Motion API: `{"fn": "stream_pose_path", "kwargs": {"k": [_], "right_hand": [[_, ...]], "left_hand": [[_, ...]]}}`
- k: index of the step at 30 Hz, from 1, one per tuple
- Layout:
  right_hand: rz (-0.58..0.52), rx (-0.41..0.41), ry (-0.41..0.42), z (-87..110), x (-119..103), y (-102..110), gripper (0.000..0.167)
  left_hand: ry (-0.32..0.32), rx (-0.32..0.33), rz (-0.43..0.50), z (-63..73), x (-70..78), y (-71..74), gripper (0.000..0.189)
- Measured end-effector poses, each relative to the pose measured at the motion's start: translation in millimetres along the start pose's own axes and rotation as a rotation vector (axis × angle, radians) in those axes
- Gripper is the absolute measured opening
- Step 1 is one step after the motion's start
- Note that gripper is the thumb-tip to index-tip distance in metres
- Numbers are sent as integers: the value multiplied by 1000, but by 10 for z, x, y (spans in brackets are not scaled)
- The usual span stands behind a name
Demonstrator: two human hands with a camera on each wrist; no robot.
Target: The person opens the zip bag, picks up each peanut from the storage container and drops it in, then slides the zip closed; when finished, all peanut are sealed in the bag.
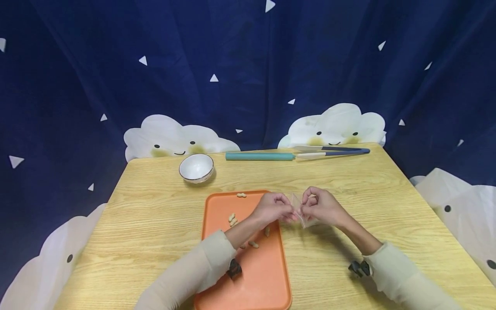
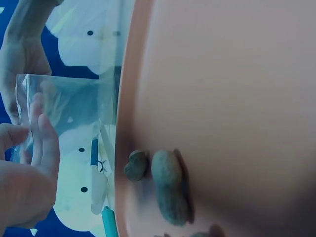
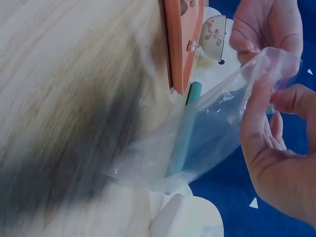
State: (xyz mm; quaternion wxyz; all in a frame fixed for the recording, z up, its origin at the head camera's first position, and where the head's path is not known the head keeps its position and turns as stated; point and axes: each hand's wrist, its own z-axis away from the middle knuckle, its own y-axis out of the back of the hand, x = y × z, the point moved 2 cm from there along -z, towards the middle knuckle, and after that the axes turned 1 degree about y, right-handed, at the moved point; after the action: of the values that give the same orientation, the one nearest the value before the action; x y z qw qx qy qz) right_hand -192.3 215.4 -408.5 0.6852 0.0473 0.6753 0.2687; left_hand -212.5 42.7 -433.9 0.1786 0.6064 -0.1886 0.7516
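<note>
A clear plastic bag [image 3: 207, 128] hangs between my two hands, just past the right edge of an orange tray [image 1: 263, 275]. My left hand [image 1: 273, 206] pinches one side of the bag's top edge. Opposite it, my right hand [image 1: 321, 206] pinches the other side between thumb and fingers. In the right wrist view the bag's lower part droops over the wooden table, and a thin reddish line shows at its top. Several peanuts [image 2: 170, 187] in their shells lie scattered on the tray, some hidden under my left forearm.
A white bowl [image 1: 196, 167] with a dark rim stands behind the tray. Along the table's back edge lie a teal stick [image 1: 259, 156] and blue-handled tongs [image 1: 345, 152] with pale tips. Behind them hangs a navy curtain [image 1: 248, 64] with clouds and triangles.
</note>
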Motion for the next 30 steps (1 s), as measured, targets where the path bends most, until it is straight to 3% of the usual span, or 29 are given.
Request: {"fn": "stream_pose_path", "kwargs": {"k": [5, 9, 14, 17, 22, 30], "right_hand": [[92, 47, 95, 26, -47, -32, 16], [256, 62, 190, 42, -108, -40, 19], [465, 75, 221, 39, -148, -20, 21], [536, 80, 260, 28, -161, -13, 17], [618, 99, 319, 6, -155, 10, 12], [633, 24, 365, 18, -176, 58, 11]], "left_hand": [[-135, 47, -160, 27, 43, -2, 18], [-205, 10, -283, 68, 78, 24, 12], [-227, -31, -370, 101, 80, 51, 19], [-266, -41, -450, 107, 65, 74, 23], [-384, -50, -626, 101, 33, 112, 13], [-361, -58, -722, 137, 48, 174, 8]]}}
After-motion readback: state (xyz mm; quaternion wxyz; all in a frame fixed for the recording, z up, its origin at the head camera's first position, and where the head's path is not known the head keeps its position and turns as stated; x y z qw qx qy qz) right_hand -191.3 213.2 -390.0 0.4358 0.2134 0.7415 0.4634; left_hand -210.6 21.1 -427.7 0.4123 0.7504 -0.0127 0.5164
